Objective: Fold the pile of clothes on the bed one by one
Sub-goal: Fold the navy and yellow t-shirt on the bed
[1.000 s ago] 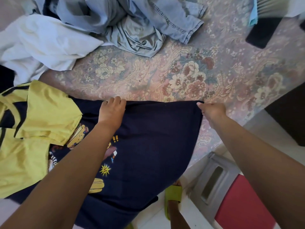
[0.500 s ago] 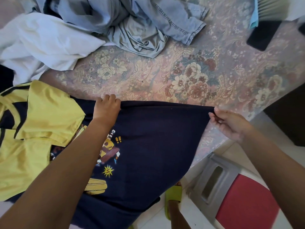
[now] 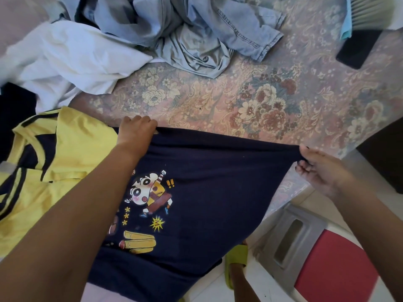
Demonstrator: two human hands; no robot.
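Observation:
A navy T-shirt [image 3: 218, 182] with a cartoon print lies stretched over the near corner of the floral bed [image 3: 250, 101]. My left hand [image 3: 136, 130] grips its far edge near the left. My right hand [image 3: 316, 168] pinches the same edge at the right corner, past the bed's edge, pulling the cloth taut. A yellow shirt [image 3: 43, 171] with dark stripes lies on the left, partly over the navy one. The unfolded pile sits at the back: a white garment [image 3: 72, 62], a grey-blue garment [image 3: 192, 51] and denim [image 3: 246, 31].
A black phone-like slab [image 3: 357, 49] and a light blue and white folded item [image 3: 359, 16] lie at the back right. Below the bed's corner stands a grey stool with a red seat [image 3: 327, 269]. A foot in a green sandal [image 3: 236, 258] is on the white floor.
My right hand has pulled the shirt's corner rightward, off past the bed edge, stretching the fabric. My left hand shifted slightly left. More of the cartoon print shows.

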